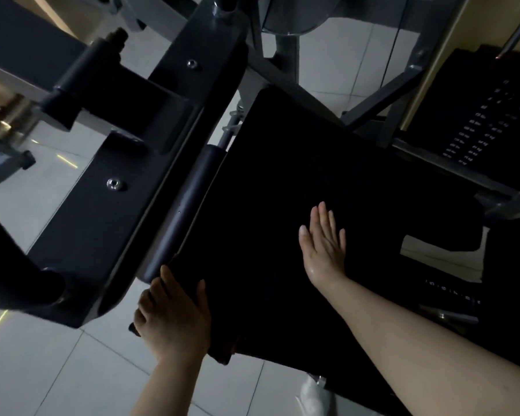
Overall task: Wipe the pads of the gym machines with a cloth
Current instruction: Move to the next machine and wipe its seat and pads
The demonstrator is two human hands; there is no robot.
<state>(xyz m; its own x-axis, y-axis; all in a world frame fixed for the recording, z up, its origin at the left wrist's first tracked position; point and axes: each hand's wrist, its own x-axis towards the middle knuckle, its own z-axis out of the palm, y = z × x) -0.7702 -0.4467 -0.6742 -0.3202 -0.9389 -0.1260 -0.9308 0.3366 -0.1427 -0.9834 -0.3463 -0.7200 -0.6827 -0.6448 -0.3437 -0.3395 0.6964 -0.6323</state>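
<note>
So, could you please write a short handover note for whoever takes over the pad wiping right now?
Left hand: gripping the near left edge of the black pad, fingers curled round it.
Right hand: flat and open on the pad's top.
Cloth: it cannot be made out in this dark picture; find it first.
Done: cannot tell whether this pad has been wiped.
Left: wipe this pad, then the roller pad beside it and the other machines.

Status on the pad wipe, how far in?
Done: cannot tell; the black pad is too dark to show wiped areas. In hand: right hand lies flat on it, left hand grips its near corner. No cloth is discernible. Left: other machines' pads.
</note>
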